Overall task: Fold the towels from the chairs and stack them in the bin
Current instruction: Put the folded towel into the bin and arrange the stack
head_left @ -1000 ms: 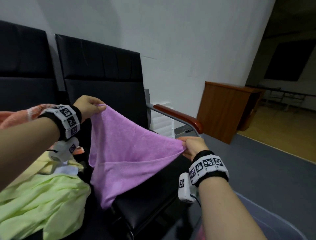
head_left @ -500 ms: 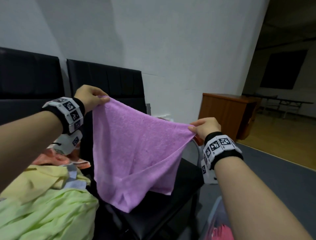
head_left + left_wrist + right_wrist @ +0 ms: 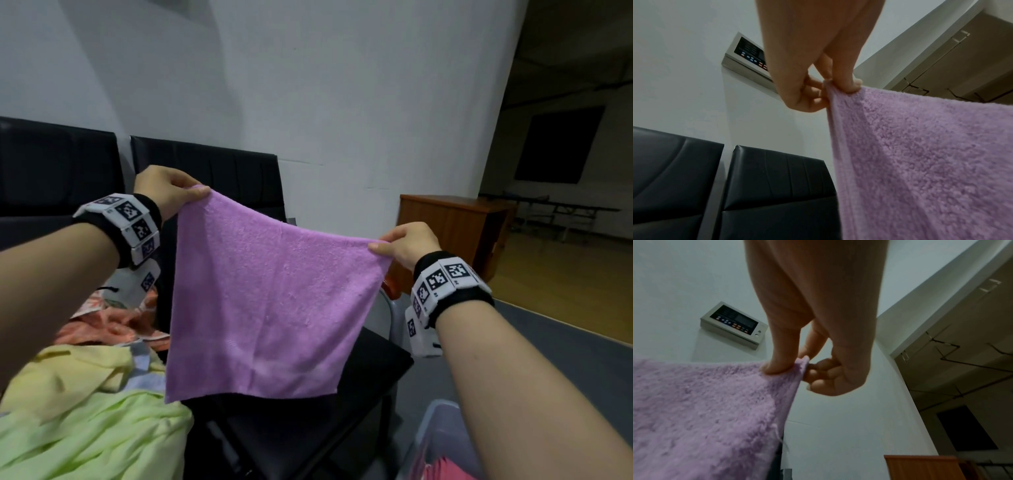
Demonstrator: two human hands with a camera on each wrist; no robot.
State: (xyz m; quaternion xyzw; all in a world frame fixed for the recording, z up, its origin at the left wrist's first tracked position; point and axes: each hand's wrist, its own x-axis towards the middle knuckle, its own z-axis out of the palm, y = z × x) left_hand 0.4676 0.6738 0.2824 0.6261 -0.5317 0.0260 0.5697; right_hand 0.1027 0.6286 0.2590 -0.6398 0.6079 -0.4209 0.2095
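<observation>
Purple towel point(image 3: 267, 301) hangs spread flat in the air between my two hands, its top edge stretched from corner to corner and its lower edge hanging free over the seat of the black chair point(image 3: 308, 404). Behind it I see the chair backs against the white wall point(image 3: 342, 102), and to my left a heap of other towels — a green towel point(image 3: 85, 435) nearest me, a yellow one point(image 3: 65, 373) and an orange one point(image 3: 102, 325) farther back. Low on my right sits the bin point(image 3: 442, 442), something pink showing inside it. A wooden cabinet point(image 3: 448, 229) stands by the wall beyond my right hand.

My left hand point(image 3: 164, 188) pinches the towel's upper left corner between thumb and curled fingers point(image 3: 813, 91). My right hand point(image 3: 407, 243) pinches the upper right corner the same way — thumb point(image 3: 781, 363) on the near face, fingers folded behind. The hands are well apart, the left one higher.
</observation>
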